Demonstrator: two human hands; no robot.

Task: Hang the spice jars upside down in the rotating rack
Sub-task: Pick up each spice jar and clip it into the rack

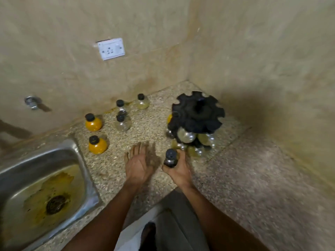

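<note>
My right hand [178,166] is wrapped around one small spice jar [170,158], fingers closed on its rounded belly, the black cap pointing up and away from my palm. It sits just in front of the rotating rack [197,113], whose black notched top stands on the speckled counter [244,178] near the corner of the walls. My left hand [138,161] is spread flat and holds nothing, hovering just above the counter beside the jar.

The jar looks like clear plastic or thin glass, I cannot tell which, so I treat it as breakable. Its bulb is smooth and probably slick, and its contents look dark, though blur hides how full it is. I judge it light enough for one hand. The best hold is where I have it, around the widest part of the bulb, leaving the neck and cap free, since the neck is likely what slides into a notch once the jar is turned over.

Several jars already hang in the rack's lower tier [186,135], bulbs outward. Five more wait upright on the counter: two filled with orange powder [93,124] [97,145], two nearly clear [122,122] [121,107], and one yellowish [142,102]. The steel sink [54,154] lies to the left.
</note>
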